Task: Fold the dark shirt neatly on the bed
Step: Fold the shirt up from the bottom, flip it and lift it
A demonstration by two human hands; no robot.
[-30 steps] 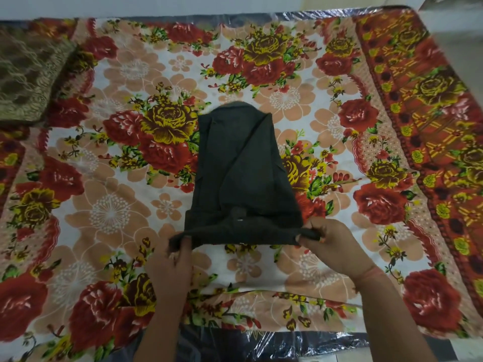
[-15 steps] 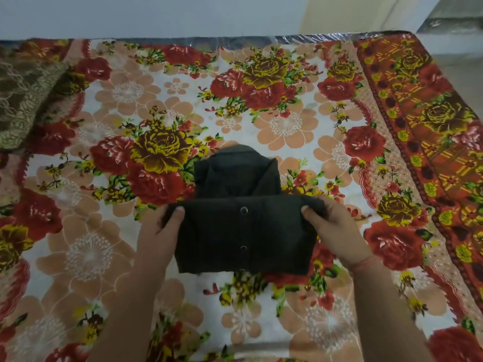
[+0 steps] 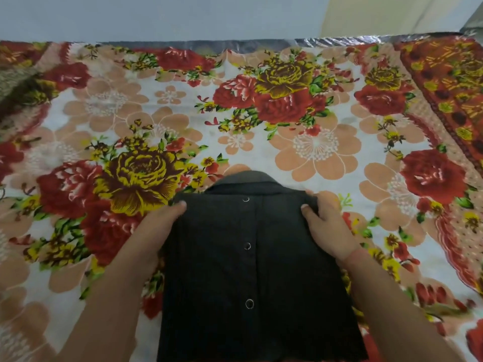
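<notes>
The dark shirt [image 3: 251, 270] lies folded into a rectangle on the flowered bed sheet [image 3: 261, 126], button placket up with three snaps showing. Its collar end peeks out past the far edge of the folded flap. My left hand [image 3: 159, 226] pinches the flap's far left corner, thumb on top. At the far right corner my right hand [image 3: 324, 223] grips the cloth the same way, fingers curled under the edge. Both forearms run along the shirt's sides.
A brown patterned cloth [image 3: 15, 82] lies at the far left of the bed. The bed's far edge [image 3: 235, 44] meets a pale wall. An orange-red border strip [image 3: 449, 82] runs down the right side of the sheet.
Both hands have carried the shirt's near hem up and over towards the collar, laying the lower half onto the upper half. The camera has come closer.
</notes>
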